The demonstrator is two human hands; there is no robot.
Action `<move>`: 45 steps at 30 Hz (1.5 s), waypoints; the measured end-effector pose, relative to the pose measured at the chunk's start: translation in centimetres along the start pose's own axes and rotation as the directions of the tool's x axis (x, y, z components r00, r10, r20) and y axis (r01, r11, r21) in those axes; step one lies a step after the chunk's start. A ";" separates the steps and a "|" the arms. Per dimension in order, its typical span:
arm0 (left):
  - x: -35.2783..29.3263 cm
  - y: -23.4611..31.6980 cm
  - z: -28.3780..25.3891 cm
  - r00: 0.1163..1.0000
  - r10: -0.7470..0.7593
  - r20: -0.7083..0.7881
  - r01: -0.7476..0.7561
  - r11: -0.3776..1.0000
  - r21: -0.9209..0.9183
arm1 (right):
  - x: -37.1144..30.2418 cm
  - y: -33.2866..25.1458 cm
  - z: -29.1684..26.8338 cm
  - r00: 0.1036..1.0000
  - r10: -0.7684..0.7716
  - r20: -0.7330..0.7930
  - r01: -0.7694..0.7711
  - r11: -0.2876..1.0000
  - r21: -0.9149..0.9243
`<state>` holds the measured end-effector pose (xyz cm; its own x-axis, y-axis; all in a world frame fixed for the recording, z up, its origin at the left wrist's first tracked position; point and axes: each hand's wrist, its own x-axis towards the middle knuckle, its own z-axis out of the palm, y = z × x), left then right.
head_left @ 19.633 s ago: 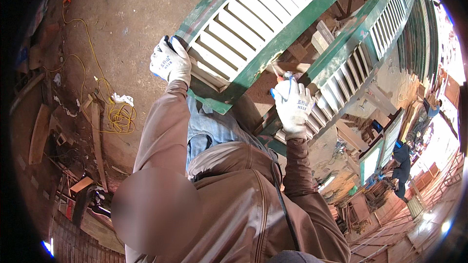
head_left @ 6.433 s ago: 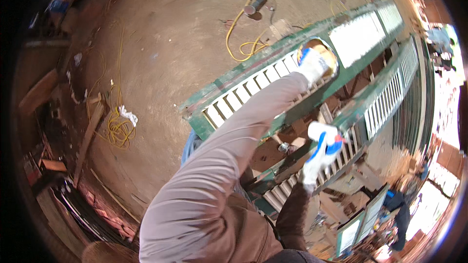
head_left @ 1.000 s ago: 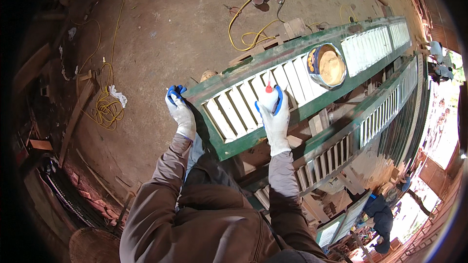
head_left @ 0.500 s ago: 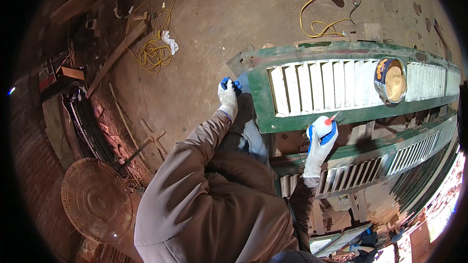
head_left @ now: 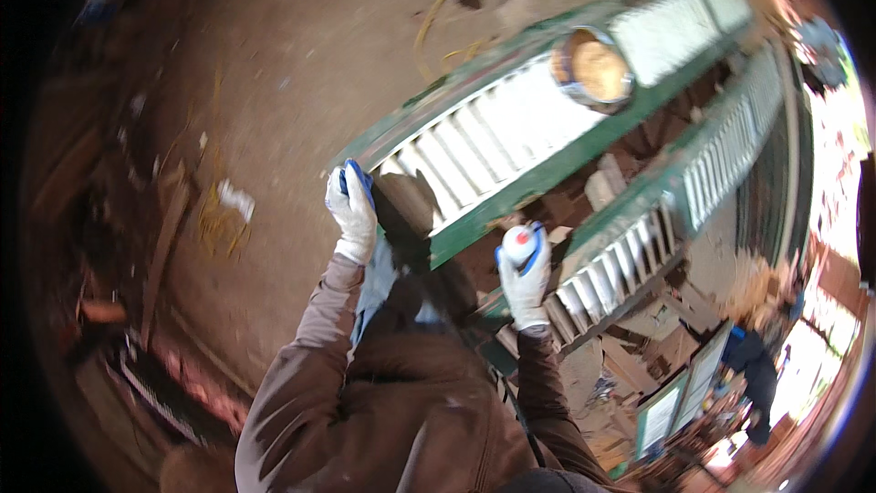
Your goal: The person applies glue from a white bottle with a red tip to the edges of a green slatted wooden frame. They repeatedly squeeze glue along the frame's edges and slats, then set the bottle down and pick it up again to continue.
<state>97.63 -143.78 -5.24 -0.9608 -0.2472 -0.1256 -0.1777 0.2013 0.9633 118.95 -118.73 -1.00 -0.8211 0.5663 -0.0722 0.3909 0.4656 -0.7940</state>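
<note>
My right hand (head_left: 526,288), in a white glove with blue fingers, is closed round a white bottle (head_left: 517,246) with a red tip. It is near the close edge of a green shutter (head_left: 538,184) with white slats. My left hand (head_left: 350,212), gloved the same way, is at the shutter's left end corner. Its fingers are curled together; what they hold, if anything, is hidden. On the slats stands an open tin (head_left: 598,71) of tan paste, its wall dark.
A second green shutter (head_left: 598,292) lies nearer, to the right. Another framed panel (head_left: 659,420) is beside a person in dark clothing (head_left: 756,374) at lower right. Yellow cord (head_left: 217,224) and a white scrap (head_left: 236,200) lie on the floor at left.
The view has turned, so the shutter now slants up to the right. My left hand has come to the shutter's corner. My right hand still grips the bottle, now lower beside the shutter's edge.
</note>
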 end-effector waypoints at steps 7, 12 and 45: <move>3.4 15.1 21.4 0.536 0.548 0.642 -0.703 0.711 -0.021 | -2.6 4.3 -1.4 0.984 -0.086 -0.157 0.066 0.990 -0.125; 4.4 15.5 35.6 0.131 0.647 0.751 -0.970 0.239 -0.037 | -2.8 4.4 -0.8 0.973 -0.168 -0.160 0.126 0.961 -0.247; -0.6 1.6 -7.2 0.997 0.077 -0.009 -0.074 0.982 0.175 | -2.7 4.4 -1.3 0.988 -0.102 -0.115 0.061 0.947 -0.314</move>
<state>99.43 -150.19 -1.95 -0.9696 -0.2397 -0.0490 -0.1406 0.3822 0.9133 123.43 -117.27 -3.50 -0.8035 0.5901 0.0786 0.4509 0.6895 -0.5668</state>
